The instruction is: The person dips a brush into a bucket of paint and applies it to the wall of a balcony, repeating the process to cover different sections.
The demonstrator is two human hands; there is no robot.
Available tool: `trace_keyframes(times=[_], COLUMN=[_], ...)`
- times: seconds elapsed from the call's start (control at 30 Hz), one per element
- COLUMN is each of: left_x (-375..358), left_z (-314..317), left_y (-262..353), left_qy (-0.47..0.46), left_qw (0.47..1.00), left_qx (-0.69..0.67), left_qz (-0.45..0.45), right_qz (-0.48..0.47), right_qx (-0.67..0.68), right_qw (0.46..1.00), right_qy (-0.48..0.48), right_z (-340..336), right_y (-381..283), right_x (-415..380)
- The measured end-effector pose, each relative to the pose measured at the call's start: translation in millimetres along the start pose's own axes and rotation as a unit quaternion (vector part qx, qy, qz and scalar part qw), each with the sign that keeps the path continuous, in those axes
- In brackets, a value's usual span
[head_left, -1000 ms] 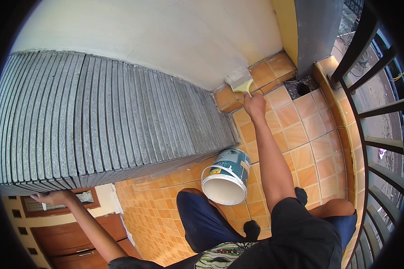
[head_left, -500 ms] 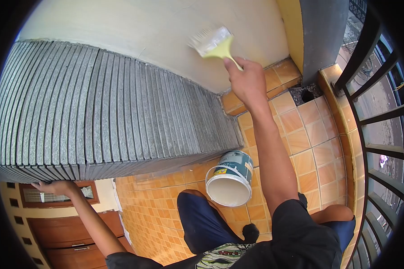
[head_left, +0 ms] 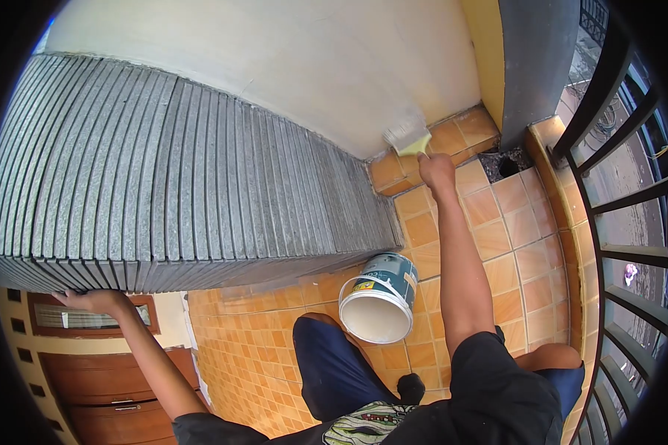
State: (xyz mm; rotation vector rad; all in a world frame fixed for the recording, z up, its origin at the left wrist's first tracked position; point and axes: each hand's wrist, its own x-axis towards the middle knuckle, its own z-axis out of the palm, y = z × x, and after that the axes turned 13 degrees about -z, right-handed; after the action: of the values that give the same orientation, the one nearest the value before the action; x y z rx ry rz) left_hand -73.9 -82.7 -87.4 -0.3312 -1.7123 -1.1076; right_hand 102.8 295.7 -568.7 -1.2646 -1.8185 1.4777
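My right hand [head_left: 437, 170] grips the handle of a wide brush [head_left: 414, 142] with a pale yellow-green body. Its light bristles, blurred by motion, are at the bottom of the cream wall [head_left: 289, 67], just above the orange tiled ledge [head_left: 449, 139]. On the left, my left hand [head_left: 93, 301] rests with its fingers spread against the lower edge of the grey ribbed stone pillar [head_left: 178, 170]. Below my right hand a white and green bucket [head_left: 378, 300] stands on the tiled floor, its mouth towards me.
Dark metal railing [head_left: 634, 256] curves along the right side. A hole [head_left: 506, 165] lies in the floor near the grey column [head_left: 536, 67]. My knees are either side of the bucket's near area. Wooden doors [head_left: 115, 386] show at the lower left.
My right hand has moved down with the brush, from higher on the wall to its bottom edge by the ledge. My left hand remains at the pillar's edge.
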Motion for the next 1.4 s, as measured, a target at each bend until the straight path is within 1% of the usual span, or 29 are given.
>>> trace_keyframes(times=[0.03,0.07,0.13,0.17,0.2,0.27,0.3,0.33,0.4,0.43,0.53,0.6,0.67,0.73,0.8,0.83,0.9,0.97,1.0,1.03,1.07,1.17,1.23,1.27,1.37,1.4], left_x=[3.1,10.6,15.4,15.9,13.9,4.2,0.9,3.1,0.2,-1.0,-0.5,-1.8,-2.6,2.8,11.6,-3.1,-0.4,7.6,2.2,-14.4,-14.7,-9.2,-10.7,-7.1,-1.3,1.3], left_z=[-1.2,-2.6,-4.5,-5.4,-4.7,-0.6,1.2,1.2,2.4,2.2,0.2,2.1,2.6,0.2,-2.4,3.4,-0.9,-5.9,-3.9,4.7,6.0,4.8,7.3,6.2,1.5,0.3], left_y=[-3.6,-10.7,-18.6,-20.2,-18.1,-4.9,-1.2,-3.4,-2.1,-1.6,-0.5,2.4,2.7,-4.5,-16.0,2.1,-0.7,-13.3,-3.4,11.5,11.4,10.1,11.3,7.4,1.9,-1.4], left_qy=[0.007,0.013,0.019,0.021,0.019,0.014,0.013,0.015,0.02,0.022,0.02,0.027,0.035,0.037,0.034,0.033,0.007,0.004,-0.015,0.022,0.02,0.017,0.018,0.019,0.006,0.01], left_qw=[1.0,0.999,0.998,0.997,0.998,0.999,1.0,1.0,0.999,0.999,0.999,0.999,0.999,0.998,0.996,0.999,1.0,0.996,1.0,0.999,1.0,1.0,0.999,0.999,0.999,0.999], left_qx=[0.011,0.016,0.035,0.046,0.038,0.011,-0.004,-0.004,0.012,0.02,0.018,0.019,0.028,0.043,0.049,0.013,0.024,0.071,0.004,0.028,0.016,-0.023,-0.04,-0.03,0.005,0.011], left_qz=[0.007,0.033,0.054,0.065,0.05,0.028,0.017,0.026,0.03,0.032,0.023,0.021,0.017,0.04,0.069,0.022,0.009,0.046,0.015,0.02,0.017,-0.001,-0.006,0.005,0.032,0.032], right_qz=[0.002,-0.018,-0.056,-0.089,-0.119,-0.148,-0.197,-0.246,-0.261,-0.268,-0.239,-0.224,-0.157,-0.046,-0.019,-0.005,0.001,0.003,0.002,0.002,0.021,-0.028,-0.045,-0.053,0.022,0.011], right_qx=[-0.014,-0.007,0.007,0.042,0.076,0.092,0.109,0.126,0.189,0.221,0.144,0.084,0.044,-0.005,-0.051,-0.073,-0.046,-0.047,-0.06,-0.072,-0.063,-0.021,0.023,0.044,-0.009,-0.026], right_qw=[1.0,1.0,0.998,0.995,0.989,0.983,0.971,0.955,0.945,0.937,0.959,0.968,0.985,0.999,0.998,0.997,0.999,0.999,0.998,0.997,0.998,0.999,0.998,0.997,0.999,0.999], right_qy=[-0.013,0.004,0.038,0.037,0.034,0.058,0.085,0.111,0.059,0.033,0.05,0.079,0.063,0.02,-0.005,-0.013,0.008,0.015,0.014,0.013,0.02,0.039,0.045,0.046,0.046,0.034], right_z=[-1.1,0.0,-10.2,-21.3,-36.0,-64.4,-71.9,-78.4,-101.8,-106.7,-90.6,-60.9,-32.5,-17.3,-3.6,-2.5,1.7,6.1,12.6,13.5,11.7,-6.5,-19.4,-22.4,-24.0,-17.2], right_y=[1.0,0.2,-25.4,-54.4,-92.3,-158.6,-178.0,-193.1,-227.8,-234.6,-206.0,-149.1,-81.9,-38.5,9.9,18.3,30.6,35.5,37.2,26.7,17.7,-23.6,-24.2,-21.0,-2.7,3.2], right_x=[2.6,6.4,5.6,2.3,-5.3,-28.5,-35.9,-42.5,-54.6,-57.3,-32.7,-17.0,-7.7,-11.0,-10.8,-11.4,-15.8,-12.7,-2.7,1.2,4.8,0.7,-10.5,-17.6,-25.0,-18.3])
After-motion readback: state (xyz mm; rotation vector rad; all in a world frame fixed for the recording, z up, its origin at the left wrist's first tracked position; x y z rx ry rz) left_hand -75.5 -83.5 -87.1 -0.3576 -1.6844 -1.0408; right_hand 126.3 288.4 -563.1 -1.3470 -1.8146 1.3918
